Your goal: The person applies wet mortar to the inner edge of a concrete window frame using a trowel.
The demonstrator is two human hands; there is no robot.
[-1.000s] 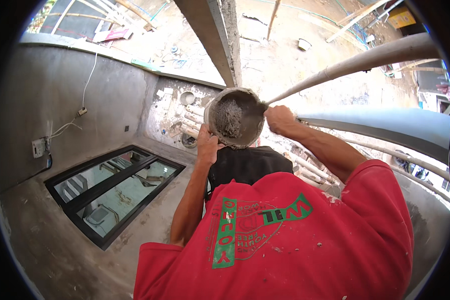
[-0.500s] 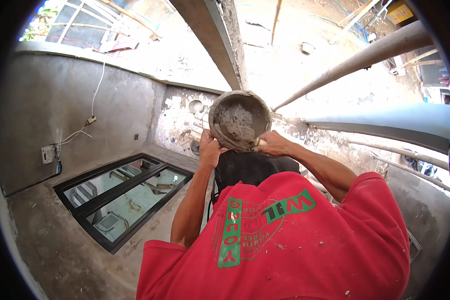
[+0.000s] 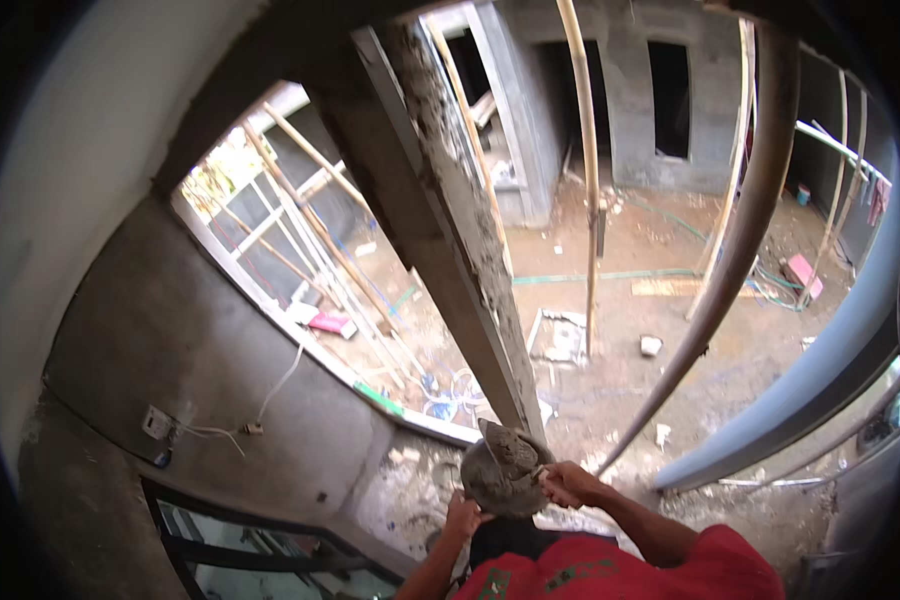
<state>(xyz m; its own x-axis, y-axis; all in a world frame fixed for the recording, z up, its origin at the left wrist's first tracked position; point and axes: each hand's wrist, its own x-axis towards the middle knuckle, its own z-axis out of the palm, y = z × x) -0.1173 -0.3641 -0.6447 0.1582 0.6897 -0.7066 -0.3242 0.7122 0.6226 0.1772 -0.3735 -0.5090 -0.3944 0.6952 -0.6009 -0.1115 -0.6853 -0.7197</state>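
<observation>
My left hand (image 3: 464, 514) grips the lower left of a round, cement-crusted bucket (image 3: 485, 490) held in front of my body. My right hand (image 3: 568, 484) is closed on the handle of a trowel (image 3: 513, 450), whose blade carries a lump of grey mortar and sits over the bucket's upper part. Just beyond them rises a rough concrete column (image 3: 467, 235) with a straight board (image 3: 440, 280) along its side. My red shirt is at the bottom of the view.
Bamboo poles (image 3: 592, 180) stand around a dirt yard (image 3: 610, 245) below, with hoses and debris. A thick pole (image 3: 740, 260) and a pale blue curved surface (image 3: 820, 350) are at right. At left are a grey wall (image 3: 220, 350) with wiring and a dark-framed window (image 3: 250, 550).
The view has tipped up toward the column and yard, so bucket and hands now sit lower in it. The trowel blade with mortar has come up within the bucket's mouth.
</observation>
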